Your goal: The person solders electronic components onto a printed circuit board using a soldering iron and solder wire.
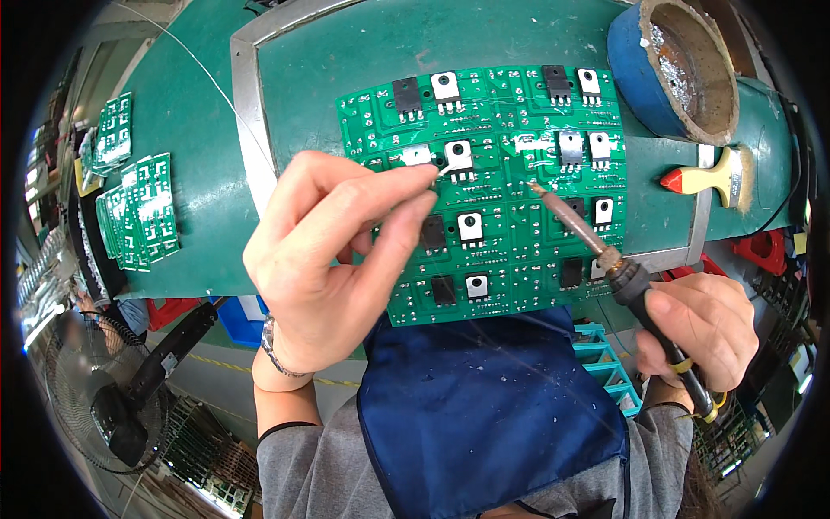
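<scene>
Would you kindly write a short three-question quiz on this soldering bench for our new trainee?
1. True or false: the right hand holds the soldering iron.
2. What does the left hand pinch? A) brush B) thin solder wire C) screwdriver
3. Fill in: the iron's tip rests over the green ____ board.

Key: 1 true; 2 B, the solder wire; 3 circuit. The brush lies untouched to the right.

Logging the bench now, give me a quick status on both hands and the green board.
Left hand pinching solder wire at the circuit board. Right hand gripping soldering iron, tip over the board. Nothing in the way.
</scene>
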A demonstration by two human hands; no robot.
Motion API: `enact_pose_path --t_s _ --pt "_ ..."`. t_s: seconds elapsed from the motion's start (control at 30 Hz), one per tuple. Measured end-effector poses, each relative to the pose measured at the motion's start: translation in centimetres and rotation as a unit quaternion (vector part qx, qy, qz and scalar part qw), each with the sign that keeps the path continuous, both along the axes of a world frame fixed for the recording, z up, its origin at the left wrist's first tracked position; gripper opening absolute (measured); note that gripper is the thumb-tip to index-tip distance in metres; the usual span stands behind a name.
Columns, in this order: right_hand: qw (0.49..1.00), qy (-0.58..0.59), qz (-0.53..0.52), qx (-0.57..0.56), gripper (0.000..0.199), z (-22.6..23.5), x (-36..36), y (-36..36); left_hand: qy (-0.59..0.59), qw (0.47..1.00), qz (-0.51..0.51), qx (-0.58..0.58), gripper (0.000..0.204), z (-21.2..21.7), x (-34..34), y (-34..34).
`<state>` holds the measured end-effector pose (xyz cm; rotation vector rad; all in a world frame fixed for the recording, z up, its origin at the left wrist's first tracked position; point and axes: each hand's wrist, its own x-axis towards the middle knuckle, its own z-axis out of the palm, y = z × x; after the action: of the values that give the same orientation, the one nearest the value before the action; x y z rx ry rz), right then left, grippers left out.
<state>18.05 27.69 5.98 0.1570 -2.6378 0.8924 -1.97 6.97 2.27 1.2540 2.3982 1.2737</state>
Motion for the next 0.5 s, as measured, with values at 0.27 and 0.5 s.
enact_pose_path --t_s 0.27,0.5 --pt "1.000 -0.021 -0.002 0.012 0.032 0.4 1.9 2.3 0.021 0.995 -0.099 -0.026 0.025 0.0 1.1 3.2" --pt "1.000 0.020 -0.013 0.002 0.025 -0.9 1.6 2.7 0.030 0.992 -0.119 -0.038 0.025 -0.5 1.5 4.4"
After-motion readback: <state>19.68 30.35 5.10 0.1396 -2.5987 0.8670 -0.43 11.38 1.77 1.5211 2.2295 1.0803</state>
